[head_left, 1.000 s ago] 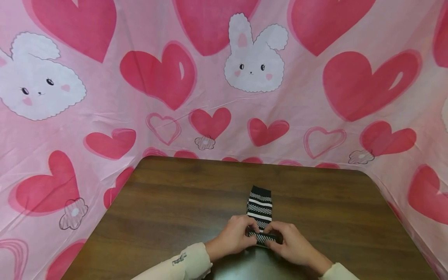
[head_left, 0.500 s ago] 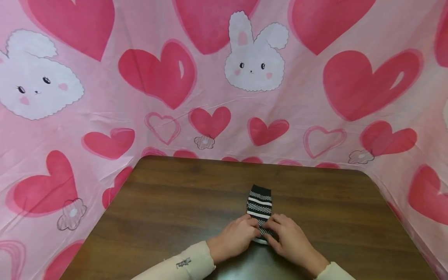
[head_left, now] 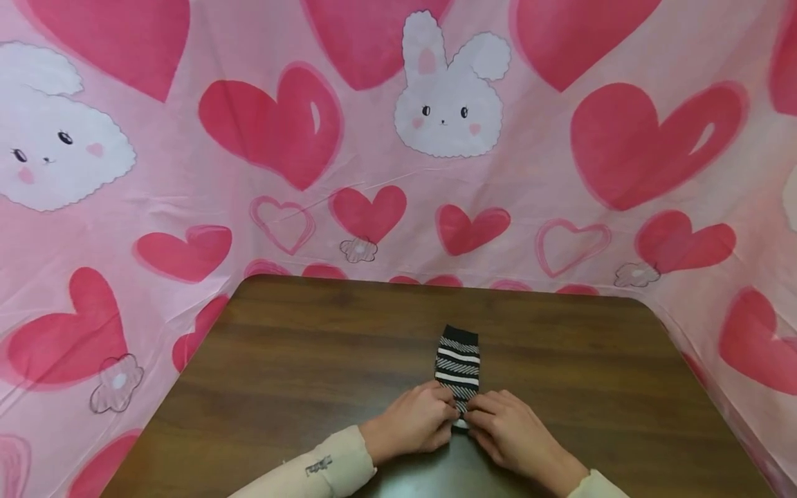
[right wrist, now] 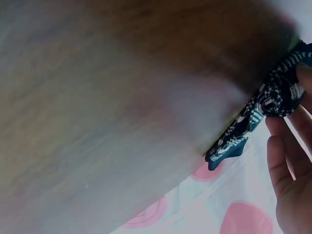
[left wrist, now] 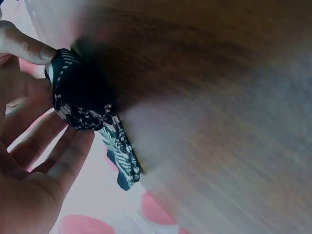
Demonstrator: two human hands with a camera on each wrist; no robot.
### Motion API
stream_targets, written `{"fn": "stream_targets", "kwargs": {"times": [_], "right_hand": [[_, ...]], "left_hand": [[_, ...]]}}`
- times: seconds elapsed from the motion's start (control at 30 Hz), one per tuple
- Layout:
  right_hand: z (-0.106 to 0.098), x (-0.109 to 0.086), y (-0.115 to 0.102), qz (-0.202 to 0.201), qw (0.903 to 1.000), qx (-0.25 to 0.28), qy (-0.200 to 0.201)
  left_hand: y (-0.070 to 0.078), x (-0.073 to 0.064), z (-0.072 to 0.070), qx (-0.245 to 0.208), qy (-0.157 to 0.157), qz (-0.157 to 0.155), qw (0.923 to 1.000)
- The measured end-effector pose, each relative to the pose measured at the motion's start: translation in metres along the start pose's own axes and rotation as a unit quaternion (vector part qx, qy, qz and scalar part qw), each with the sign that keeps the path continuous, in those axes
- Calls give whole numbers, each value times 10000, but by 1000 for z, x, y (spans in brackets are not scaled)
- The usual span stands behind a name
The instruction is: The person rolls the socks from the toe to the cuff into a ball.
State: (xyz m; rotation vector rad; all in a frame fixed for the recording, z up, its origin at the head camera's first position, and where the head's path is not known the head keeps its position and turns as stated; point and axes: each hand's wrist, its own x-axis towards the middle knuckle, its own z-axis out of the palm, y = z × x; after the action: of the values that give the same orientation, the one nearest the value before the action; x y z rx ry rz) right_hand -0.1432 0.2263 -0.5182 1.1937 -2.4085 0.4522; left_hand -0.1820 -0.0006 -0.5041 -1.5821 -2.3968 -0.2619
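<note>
A black sock (head_left: 459,363) with white and grey stripes lies lengthwise on the table, its black-banded end pointing away from me. My left hand (head_left: 418,418) grips the near end from the left, and my right hand (head_left: 513,430) holds the same end from the right, fingertips almost meeting. In the left wrist view the sock's near end (left wrist: 80,100) is bunched into a thick roll between thumb and fingers. The right wrist view shows the rolled part (right wrist: 282,95) at my right fingers (right wrist: 287,151), with the far part lying flat. Fingers hide much of the roll.
The brown wood-grain table (head_left: 311,346) extends around the sock on every side. Pink cloth (head_left: 373,159) printed with hearts and rabbits hangs behind the table and along both sides.
Both hands have stayed at the sock's near end. Their fingers have moved from pinching a raised fold with thumbs apart to curling closer over the roll. The head view has shifted slightly.
</note>
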Motion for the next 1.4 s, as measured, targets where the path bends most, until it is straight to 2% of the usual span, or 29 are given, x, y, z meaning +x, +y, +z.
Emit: {"fn": "stream_targets", "kwargs": {"times": [0.17, 0.23, 0.4, 0.53, 0.6, 0.73, 0.8, 0.83, 0.97, 1.1, 1.17, 1.23, 1.3, 1.37, 1.4], "right_hand": [[2, 0, -2, 262, 9994, -177, -126], [2, 2, -3, 338, 9989, -293, -170], [2, 4, -3, 536, 9976, -384, -202], [-1, 3, -6, 913, 9956, 48, -221], [-3, 2, -7, 1182, 9920, 367, -253], [-7, 2, -7, 1658, 9806, 1011, -278], [-7, 2, -6, 1729, 9766, 1261, -223], [-6, 2, -5, 1737, 9748, 1391, -176], [-2, 3, -2, 1694, 9714, 1661, 126], [1, 5, 1, 1846, 9674, 1703, 310], [2, 7, 2, 1950, 9658, 1680, 325], [4, 8, 3, 2022, 9659, 1586, 312], [4, 10, 4, 2078, 9663, 1490, 301], [5, 11, 4, 2118, 9668, 1407, 270], [5, 12, 5, 2138, 9668, 1376, 246]], "left_hand": [[4, 3, -2, -24, -456, -278, 9986], [5, 4, -1, 11, -488, -412, 9980], [6, 4, 4, -23, -20, -639, 9980], [4, 2, 6, -536, 204, -816, 9950], [3, 1, 5, -1106, 164, -1056, 9881], [0, 0, 1, -2190, 82, -1838, 9582], [-2, 1, 0, -2497, 98, -2169, 9437], [-2, 1, 0, -2568, 110, -2274, 9392], [-5, 3, -1, -2797, 144, -2511, 9266], [-7, 6, -2, -2773, 107, -2710, 9217], [-7, 7, -2, -2622, 93, -2742, 9252], [-6, 7, -4, -2287, 153, -2574, 9387], [-6, 7, -5, -1834, 303, -2144, 9589], [-6, 7, -6, -1257, 513, -1479, 9796], [-6, 6, -6, -950, 589, -1111, 9875]]}}
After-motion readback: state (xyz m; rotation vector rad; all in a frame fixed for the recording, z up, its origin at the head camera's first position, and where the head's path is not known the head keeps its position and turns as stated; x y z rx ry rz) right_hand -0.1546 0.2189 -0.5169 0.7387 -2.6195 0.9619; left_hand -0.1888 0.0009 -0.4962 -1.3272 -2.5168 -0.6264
